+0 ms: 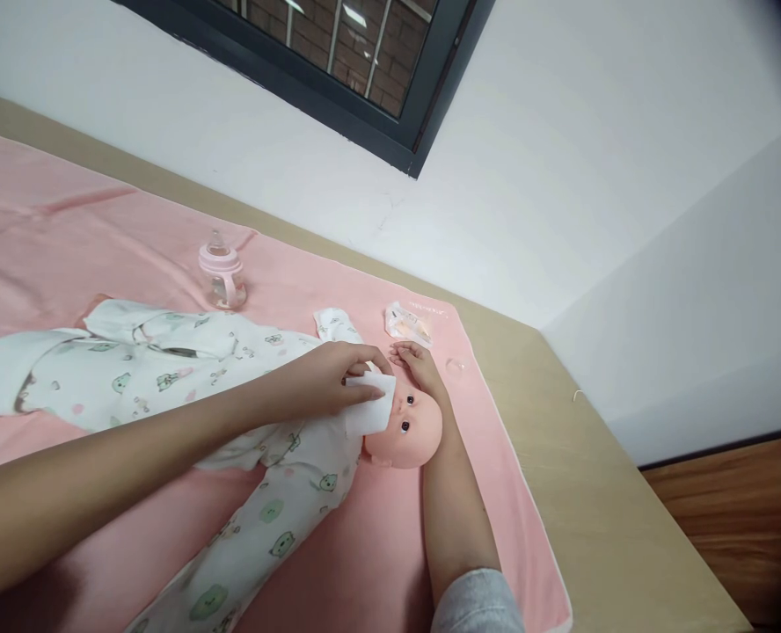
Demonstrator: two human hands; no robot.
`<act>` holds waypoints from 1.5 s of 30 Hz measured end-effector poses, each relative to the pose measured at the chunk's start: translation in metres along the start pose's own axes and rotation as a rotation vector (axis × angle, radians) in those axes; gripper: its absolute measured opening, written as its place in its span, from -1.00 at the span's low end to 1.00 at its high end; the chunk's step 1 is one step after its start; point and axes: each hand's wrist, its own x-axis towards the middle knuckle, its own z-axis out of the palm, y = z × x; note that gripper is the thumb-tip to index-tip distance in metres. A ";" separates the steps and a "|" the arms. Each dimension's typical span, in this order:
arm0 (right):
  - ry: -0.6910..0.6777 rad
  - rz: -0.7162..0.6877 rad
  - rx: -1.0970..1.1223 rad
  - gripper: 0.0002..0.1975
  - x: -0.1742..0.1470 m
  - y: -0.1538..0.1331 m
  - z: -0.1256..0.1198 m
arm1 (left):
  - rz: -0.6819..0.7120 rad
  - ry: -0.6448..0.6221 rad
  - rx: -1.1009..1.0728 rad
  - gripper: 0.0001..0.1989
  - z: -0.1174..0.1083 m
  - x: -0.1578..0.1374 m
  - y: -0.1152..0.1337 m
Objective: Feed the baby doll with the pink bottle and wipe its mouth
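A baby doll (412, 441) lies on its back on a pink blanket (364, 536), its head toward the right. It wears a white suit with green animal prints. My left hand (331, 376) is closed on a white tissue (374, 413), pinched between thumb and fingers. The tissue lies against the doll's mouth and chin and hides them. Around the far side of the doll's head reaches my right arm, and my right hand (415, 362) rests beside the head, fingers loosely stretched and holding nothing visible.
A baby bottle (224, 280) with a pink collar and handle stands behind the doll's body. A crumpled clear packet (407, 323) and a small clear round piece (455, 365) lie near my right hand. The wooden tabletop (562, 457) meets a white wall below a dark-framed window (390, 141).
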 end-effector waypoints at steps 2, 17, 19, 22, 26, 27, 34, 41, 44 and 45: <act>0.000 -0.001 -0.005 -0.73 0.000 0.000 0.000 | 0.015 0.020 0.019 -0.71 0.001 0.000 -0.001; 0.004 0.006 0.020 -0.75 -0.001 -0.002 0.000 | 0.056 0.097 0.053 -0.76 0.000 0.000 -0.001; -0.003 0.005 0.017 -0.75 -0.001 -0.001 0.000 | 0.059 0.100 0.073 -0.78 0.000 0.001 -0.001; -0.009 0.002 0.022 -0.75 0.000 -0.001 0.000 | 0.008 0.094 0.069 -0.81 0.000 0.002 0.000; 0.001 0.004 0.031 -0.74 0.001 0.000 0.000 | -0.037 0.068 0.020 -0.88 -0.001 0.003 0.000; 0.003 0.004 0.034 -0.74 0.001 0.000 0.000 | -0.032 0.072 0.010 -0.85 -0.001 0.003 -0.001; 0.005 0.006 0.011 -0.75 -0.002 -0.003 0.001 | 0.174 0.080 -0.200 -0.80 -0.002 0.002 -0.003; 0.012 0.008 0.014 -0.78 -0.002 -0.004 0.001 | 0.089 -0.169 -0.681 -0.77 -0.005 -0.001 0.001; 0.006 0.004 0.011 -0.79 -0.001 -0.003 0.001 | 0.034 -0.149 -0.735 -0.75 -0.003 -0.002 0.002; 0.005 0.002 0.012 -0.79 -0.001 -0.002 0.000 | 0.022 -0.146 -0.738 -0.74 -0.002 -0.002 0.002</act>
